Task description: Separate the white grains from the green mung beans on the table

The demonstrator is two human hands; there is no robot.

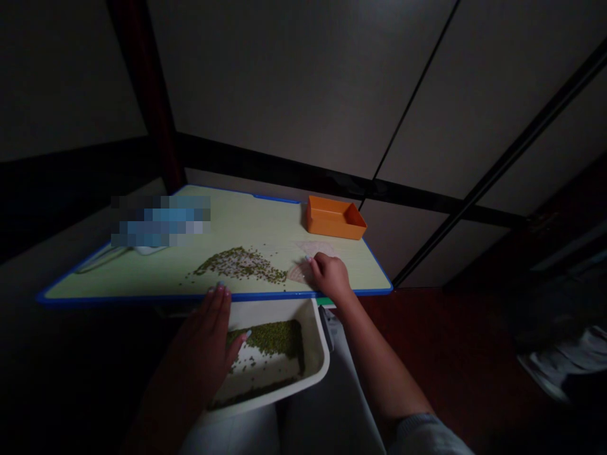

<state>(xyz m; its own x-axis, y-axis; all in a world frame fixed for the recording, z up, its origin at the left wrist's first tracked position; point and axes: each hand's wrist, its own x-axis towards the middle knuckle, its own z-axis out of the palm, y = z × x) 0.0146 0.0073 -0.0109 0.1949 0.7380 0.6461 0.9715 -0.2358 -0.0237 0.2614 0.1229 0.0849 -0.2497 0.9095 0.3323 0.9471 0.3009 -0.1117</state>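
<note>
A loose pile of small green beans or seeds (227, 264) lies spread on the pale table (227, 215), close to its blue front edge. My right hand (329, 273) rests at the table's front right, fingers curled in a pinch; what they hold, if anything, is hidden. Beside its fingertips is a faint pinkish fan-shaped patch (300, 273), which may be a print on the tabletop. Below the edge, a white plastic bin (318, 360) sits at my lap with more green beans inside. My left hand (208, 332) is open over the bin's left side, fingers stretched toward the table edge.
An orange rectangular box (334, 218) stands at the table's back right. At the left lies a blurred-out bluish object (161, 221) with a cable (102, 258). Cabinet panels (294, 88) rise behind the table. Someone's shoe (543, 377) shows at the far right.
</note>
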